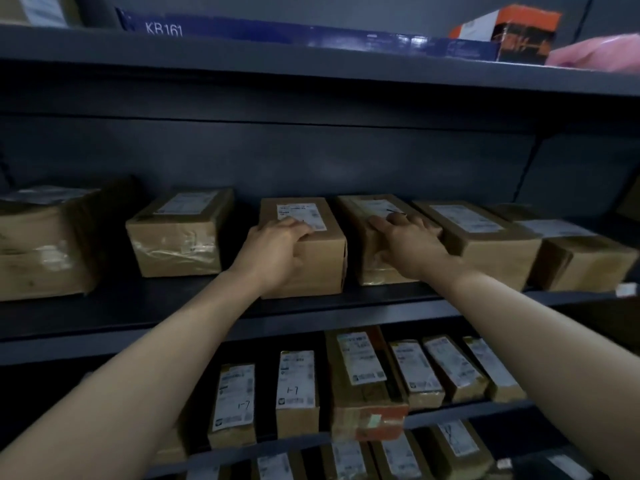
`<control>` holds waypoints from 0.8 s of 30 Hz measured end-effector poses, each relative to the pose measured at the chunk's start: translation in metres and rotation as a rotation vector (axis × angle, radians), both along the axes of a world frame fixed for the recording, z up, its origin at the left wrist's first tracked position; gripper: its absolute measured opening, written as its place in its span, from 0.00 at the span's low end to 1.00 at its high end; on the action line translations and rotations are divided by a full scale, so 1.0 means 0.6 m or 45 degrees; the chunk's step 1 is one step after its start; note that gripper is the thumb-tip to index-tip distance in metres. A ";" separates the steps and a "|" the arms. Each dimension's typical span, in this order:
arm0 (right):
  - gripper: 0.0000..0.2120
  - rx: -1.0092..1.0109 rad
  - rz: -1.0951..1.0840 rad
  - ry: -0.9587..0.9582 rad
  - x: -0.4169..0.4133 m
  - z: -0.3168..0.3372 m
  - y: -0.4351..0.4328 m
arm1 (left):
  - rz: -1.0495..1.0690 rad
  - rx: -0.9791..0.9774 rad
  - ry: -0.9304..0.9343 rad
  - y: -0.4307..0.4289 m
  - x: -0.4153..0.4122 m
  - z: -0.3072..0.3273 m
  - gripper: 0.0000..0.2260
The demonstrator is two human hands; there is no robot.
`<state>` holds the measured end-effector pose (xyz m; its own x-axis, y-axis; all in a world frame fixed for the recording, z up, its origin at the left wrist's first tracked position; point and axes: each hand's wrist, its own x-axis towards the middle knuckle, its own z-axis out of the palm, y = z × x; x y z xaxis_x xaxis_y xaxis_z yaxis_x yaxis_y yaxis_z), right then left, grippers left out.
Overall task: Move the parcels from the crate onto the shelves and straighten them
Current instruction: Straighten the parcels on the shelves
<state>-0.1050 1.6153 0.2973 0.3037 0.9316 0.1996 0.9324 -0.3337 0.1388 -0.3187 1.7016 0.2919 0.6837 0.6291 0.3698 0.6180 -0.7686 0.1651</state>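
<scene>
Forearms: two bare arms reach up from the lower corners toward the middle shelf (pixel 194 303).
Left hand (pixel 273 252): clasps the front left corner of a brown parcel (pixel 318 258) on the middle shelf, fingers over its top edge beside the white label.
Right hand (pixel 410 245): lies across the neighbouring parcel (pixel 363 216) just right of the first, fingers spread over its top, thumb down its front.
Row: four more cartons flank these two on the same shelf.
Below the middle shelf: narrower labelled boxes (pixel 298 393) stand packed side by side.
Above it: a blue box (pixel 277 32) marked KB161 and an orange box (pixel 519 32).
</scene>
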 end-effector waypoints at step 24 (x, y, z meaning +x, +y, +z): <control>0.32 -0.026 -0.048 0.056 0.050 0.000 0.120 | 0.095 -0.019 0.066 0.121 0.050 0.005 0.23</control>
<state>-0.0751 1.6875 0.2971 0.3467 0.9231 0.1661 0.9246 -0.3661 0.1049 -0.2889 1.7744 0.2947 0.6530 0.6840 0.3253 0.6813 -0.7180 0.1421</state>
